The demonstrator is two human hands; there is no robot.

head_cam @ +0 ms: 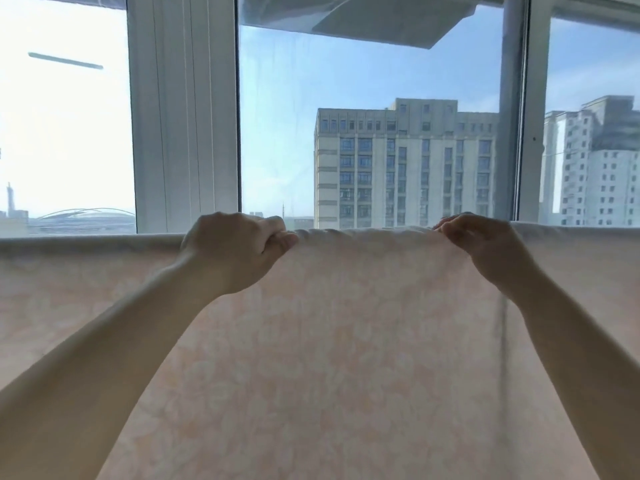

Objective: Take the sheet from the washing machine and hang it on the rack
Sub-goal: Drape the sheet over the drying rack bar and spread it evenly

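Forearms: two bare forearms reach up and forward from the bottom corners of the view, converging toward the top fold of the cloth.
Sheet: a pale peach cotton sheet with a faint white floral print [329, 358] hangs as a flat curtain across the whole lower half of the view, draped over a horizontal line at the level of the hands; its top fold runs from the left edge to the right edge.
Rack: whatever bar carries the sheet is hidden under the fold, so its form cannot be told.
Left hand: the left hand [235, 252] has its fingers curled and grips the top fold of the sheet, thumb side toward the middle, knuckles up.
Right hand: the right hand [485, 251] pinches the same top fold between thumb and curled fingers, well apart from the left hand.
Fold between hands: the stretch of cloth between the two hands is slightly bunched and wrinkled along the top.
Window frame: white window frames with vertical posts [183, 116] stand just behind the sheet.
Outside: through the glass, a tall beige apartment block [405, 168] stands in the middle, a white high-rise [595, 161] to its right, and a low arched roof [83, 216] far off at the left under a bright blue sky.
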